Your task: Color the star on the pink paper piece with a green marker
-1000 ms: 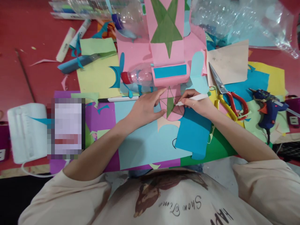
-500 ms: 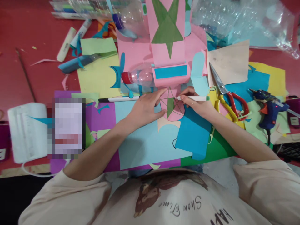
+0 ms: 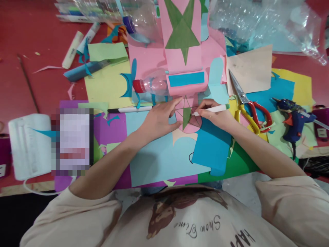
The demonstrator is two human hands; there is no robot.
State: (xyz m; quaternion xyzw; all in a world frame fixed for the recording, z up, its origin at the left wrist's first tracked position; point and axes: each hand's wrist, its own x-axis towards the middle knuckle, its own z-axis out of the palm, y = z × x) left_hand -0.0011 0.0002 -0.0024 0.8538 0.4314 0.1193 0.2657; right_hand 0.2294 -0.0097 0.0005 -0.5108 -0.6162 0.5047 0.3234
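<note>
My right hand (image 3: 214,111) grips a white marker (image 3: 217,108) with a green end, its tip at the partly green star on a rounded pink paper piece (image 3: 191,127). With fingers and thumb spread, my left hand (image 3: 164,116) lies flat at the left edge of that piece. A pink paper-covered form with a blue strip (image 3: 186,79) sits just beyond, and a large green star (image 3: 183,32) fills the pink panel above it. Light blue paper (image 3: 156,157) lies under my left forearm, and a darker blue sheet (image 3: 210,147) is beside my right wrist.
Red-and-yellow scissors (image 3: 253,109) and a blue glue gun (image 3: 294,118) lie on the right. Clear plastic bottles (image 3: 239,24) stand along the back. A red-capped bottle (image 3: 151,85), a black-and-white marker (image 3: 131,109) and a phone (image 3: 73,139) are on the left.
The marker tip has shifted slightly downward over the small star, and the marker now tilts more. My left hand stays in place.
</note>
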